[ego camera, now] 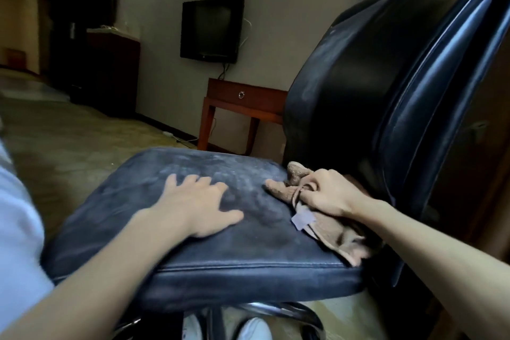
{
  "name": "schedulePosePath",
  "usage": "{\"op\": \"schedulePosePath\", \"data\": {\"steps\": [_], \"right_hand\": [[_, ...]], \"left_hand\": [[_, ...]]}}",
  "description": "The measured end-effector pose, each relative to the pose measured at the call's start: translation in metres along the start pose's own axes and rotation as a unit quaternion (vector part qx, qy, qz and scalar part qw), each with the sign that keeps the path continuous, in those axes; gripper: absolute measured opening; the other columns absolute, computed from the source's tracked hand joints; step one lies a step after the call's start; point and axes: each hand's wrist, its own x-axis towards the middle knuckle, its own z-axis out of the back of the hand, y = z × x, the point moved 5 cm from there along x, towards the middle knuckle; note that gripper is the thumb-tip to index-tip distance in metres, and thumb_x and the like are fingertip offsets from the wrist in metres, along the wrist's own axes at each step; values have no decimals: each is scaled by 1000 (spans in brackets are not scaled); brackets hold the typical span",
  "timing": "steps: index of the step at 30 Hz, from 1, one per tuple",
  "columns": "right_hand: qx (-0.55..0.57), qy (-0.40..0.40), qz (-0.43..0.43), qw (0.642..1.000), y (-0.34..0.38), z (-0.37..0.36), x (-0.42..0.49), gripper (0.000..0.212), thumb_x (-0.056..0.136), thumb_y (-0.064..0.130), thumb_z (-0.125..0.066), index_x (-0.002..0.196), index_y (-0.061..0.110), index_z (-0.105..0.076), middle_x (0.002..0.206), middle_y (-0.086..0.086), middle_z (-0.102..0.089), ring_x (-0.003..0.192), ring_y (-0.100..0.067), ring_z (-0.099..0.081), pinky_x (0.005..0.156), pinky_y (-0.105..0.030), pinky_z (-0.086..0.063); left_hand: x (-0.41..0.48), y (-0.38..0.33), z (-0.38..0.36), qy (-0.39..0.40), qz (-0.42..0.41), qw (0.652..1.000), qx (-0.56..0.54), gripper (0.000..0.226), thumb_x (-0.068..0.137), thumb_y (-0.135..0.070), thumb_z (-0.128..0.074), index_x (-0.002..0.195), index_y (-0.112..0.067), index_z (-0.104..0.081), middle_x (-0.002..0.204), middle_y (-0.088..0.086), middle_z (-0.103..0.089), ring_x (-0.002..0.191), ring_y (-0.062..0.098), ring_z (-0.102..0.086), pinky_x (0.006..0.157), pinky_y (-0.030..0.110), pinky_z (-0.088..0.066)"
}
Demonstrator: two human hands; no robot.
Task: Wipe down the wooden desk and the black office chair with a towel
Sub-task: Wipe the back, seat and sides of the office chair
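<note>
The black office chair fills the middle of the view, its dusty seat [209,254] towards me and its backrest [367,69] rising at the right. My left hand [196,204] lies flat on the seat with fingers spread. At the back of the seat, by the backrest, my right hand [328,193] grips a bunched brown towel [339,237] with a pale label. A wooden desk [242,102] with one drawer stands against the far wall.
A dark television [211,29] hangs on the wall above the desk. A dark cabinet [110,69] stands at the left. The chair's chrome base [265,308] and my white shoes [254,328] show below the seat. Carpeted floor spreads left.
</note>
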Motion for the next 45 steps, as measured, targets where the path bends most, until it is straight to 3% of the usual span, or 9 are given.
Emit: {"op": "schedulePosePath", "data": {"steps": [4, 10, 16, 23, 27, 33, 37, 41, 45], "right_hand": [[133, 18, 22, 991, -12, 8, 5, 26, 87, 11, -63, 71, 25, -77, 60, 24, -63, 61, 8, -57, 65, -15, -41], [98, -91, 25, 991, -20, 2, 17, 33, 91, 25, -69, 124, 27, -74, 131, 2, -70, 124, -19, -62, 102, -25, -42], [-17, -22, -5, 1000, -35, -21, 38, 37, 96, 40, -64, 132, 33, -67, 143, 0, -63, 129, -28, -59, 99, -30, -43], [-15, -13, -94, 995, -42, -36, 69, 38, 100, 50, -34, 80, 33, -61, 122, -12, -66, 107, -37, -62, 81, -37, -37], [-7, -56, -91, 994, -18, -23, 42, 45, 94, 51, -37, 97, 26, -74, 115, -13, -73, 103, -36, -67, 83, -38, -46], [62, -52, 76, 994, 62, -11, -20, 41, 80, 59, -40, 93, 43, -76, 106, 15, -75, 99, -20, -69, 78, -34, -48], [4, -49, 114, 992, 63, 7, -34, 58, 86, 63, -54, 141, 44, -55, 142, 13, -58, 133, -20, -49, 107, -45, -45], [-40, 42, 58, 997, 48, -9, -39, 104, 62, 104, -35, 154, 56, -23, 169, 11, -12, 156, -24, -4, 122, -67, -9], [27, 5, 35, 999, 46, -36, -46, 57, 76, 82, -49, 115, 42, -57, 132, -2, -57, 131, -30, -48, 102, -51, -47]], "left_hand": [[-27, 57, 2, 21, 59, 998, -14, 87, 85, -89, -31, 159, -42, -27, 171, -8, -22, 157, 20, -20, 125, 55, -16], [-92, 77, -8, -88, 117, 988, -42, 107, 65, -97, 2, 155, -46, -27, 169, -13, -19, 155, 14, -19, 121, 44, -22], [-100, 31, -21, -153, 104, 978, -99, 102, 65, -91, -2, 155, -47, -24, 171, -15, -11, 155, 11, -7, 125, 46, -13], [-82, -17, -38, -98, 87, 986, -101, 91, 78, -80, -9, 156, -36, -28, 170, -8, -17, 157, 18, -2, 121, 61, 10], [-80, -34, -37, -94, 85, 988, -87, 83, 86, -76, -15, 156, -34, -30, 170, -6, -18, 156, 18, -4, 121, 62, 5], [-83, -40, -30, -110, 91, 985, -97, 73, 92, -75, -27, 155, -37, -34, 167, -11, -25, 155, 12, -12, 123, 56, -3], [-88, -36, -23, -111, 80, 987, -86, 79, 87, -80, -20, 153, -39, -38, 165, -13, -31, 154, 13, -17, 125, 52, -9], [-87, -24, -10, -159, 86, 983, -18, 94, 76, -85, -4, 149, -41, -43, 165, -9, -31, 154, 16, -20, 123, 51, -14], [-75, -17, -6, -154, 95, 983, -6, 81, 86, -83, -16, 151, -40, -41, 167, -5, -29, 154, 19, -19, 122, 53, -16]]}}
